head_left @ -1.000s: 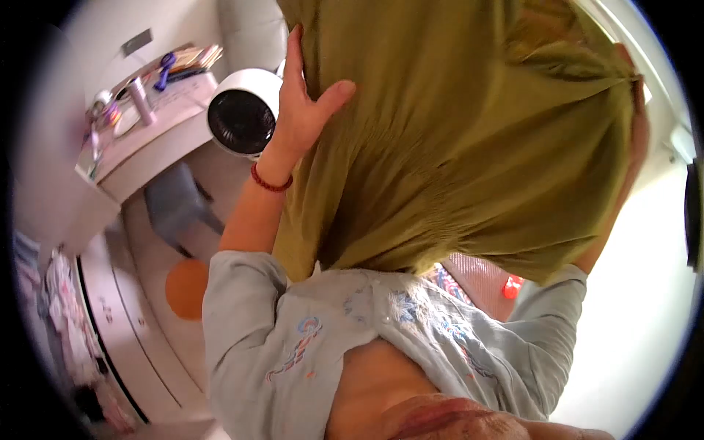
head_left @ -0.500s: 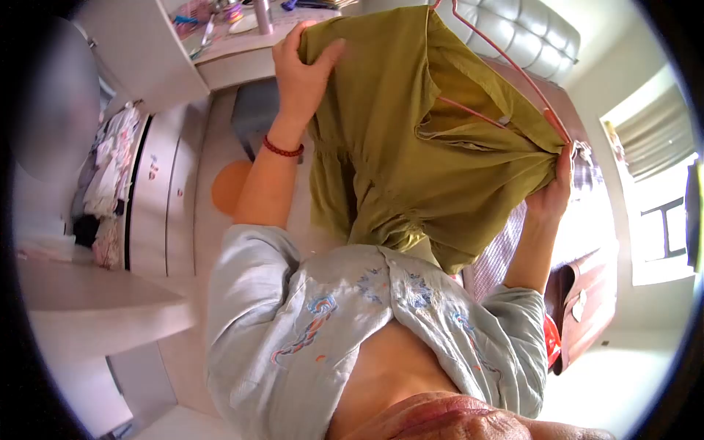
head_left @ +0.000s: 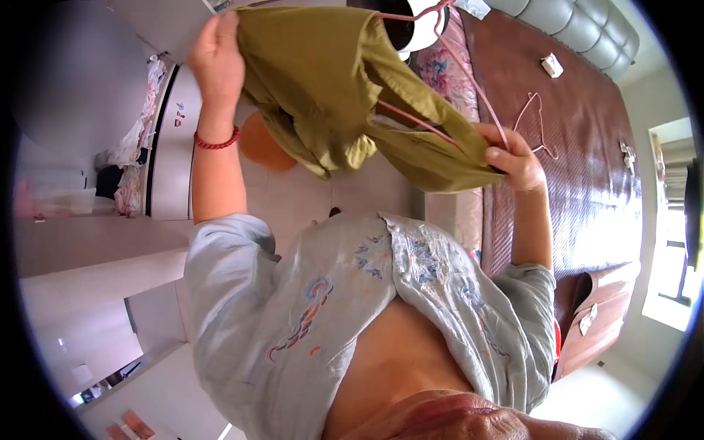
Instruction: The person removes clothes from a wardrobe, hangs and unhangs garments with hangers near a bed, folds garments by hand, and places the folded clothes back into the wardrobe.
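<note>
An olive-green garment with an open neckline hangs on a thin pink clothes hanger, stretched between both hands. My left hand, below which a red beaded bracelet circles the wrist, is closed on the garment's left edge. At the other end, my right hand pinches the cloth together with the corner of the hanger. The hanger's hook end rises above the neckline at the top of the view. Folds of cloth droop between the hands and hide part of the hanger.
On the right is a bed with a brown mat, bearing another pink hanger and a small white packet. An orange round seat stands beyond my left forearm. Clothes fill an open compartment at left.
The view has shifted, showing more of the bed. The garment has moved left and up, its lower part bunched higher. My left hand has closed from a looser, thumb-spread hold.
</note>
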Tool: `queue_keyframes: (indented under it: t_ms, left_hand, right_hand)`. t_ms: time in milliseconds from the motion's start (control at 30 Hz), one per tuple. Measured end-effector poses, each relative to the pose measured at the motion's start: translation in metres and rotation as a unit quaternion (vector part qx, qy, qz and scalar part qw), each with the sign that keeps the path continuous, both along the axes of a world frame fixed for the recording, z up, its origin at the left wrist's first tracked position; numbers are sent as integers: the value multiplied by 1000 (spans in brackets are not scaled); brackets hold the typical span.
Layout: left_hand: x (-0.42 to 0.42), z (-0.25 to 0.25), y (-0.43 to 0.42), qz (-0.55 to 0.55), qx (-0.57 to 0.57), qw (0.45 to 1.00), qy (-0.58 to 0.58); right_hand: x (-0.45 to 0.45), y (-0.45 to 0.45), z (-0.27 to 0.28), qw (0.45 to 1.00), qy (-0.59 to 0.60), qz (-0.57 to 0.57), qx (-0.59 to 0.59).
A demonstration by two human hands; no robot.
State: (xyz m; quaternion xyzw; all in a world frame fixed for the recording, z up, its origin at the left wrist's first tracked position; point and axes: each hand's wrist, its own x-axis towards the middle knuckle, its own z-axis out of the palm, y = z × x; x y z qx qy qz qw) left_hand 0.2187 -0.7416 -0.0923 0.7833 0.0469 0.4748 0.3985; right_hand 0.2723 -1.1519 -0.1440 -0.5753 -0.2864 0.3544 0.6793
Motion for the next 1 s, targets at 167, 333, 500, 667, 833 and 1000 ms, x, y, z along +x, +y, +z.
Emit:
queue_keyframes:
  t_ms: [167, 333, 500, 667, 833, 1000]
  left_hand:
    - [-28, -11, 57, 25, 3, 1000, 3]
    - [-46, -28, 83, -25, 65, 988, 138]
    - [-44, -48, 112, -49, 39, 989, 137]
    - [-43, -56, 127, 87, 330, 938, 61]
    - [-52, -88, 106, 52, 235, 967, 87]
    - [-43, -115, 77, -25, 125, 983, 130]
  right_hand:
    - [-3, 66, -5, 948, -185, 166, -198]
    - [-16, 159, -20, 950, -282, 80, -106]
    - [-20, 241, -37, 936, -315, -45, 153]
    - [-28, 271, 7, 999, -19, 42, 8]
    - [-31, 304, 2, 999, 26, 10, 45]
    - [-21, 317, -4, 990, -125, 13, 66]
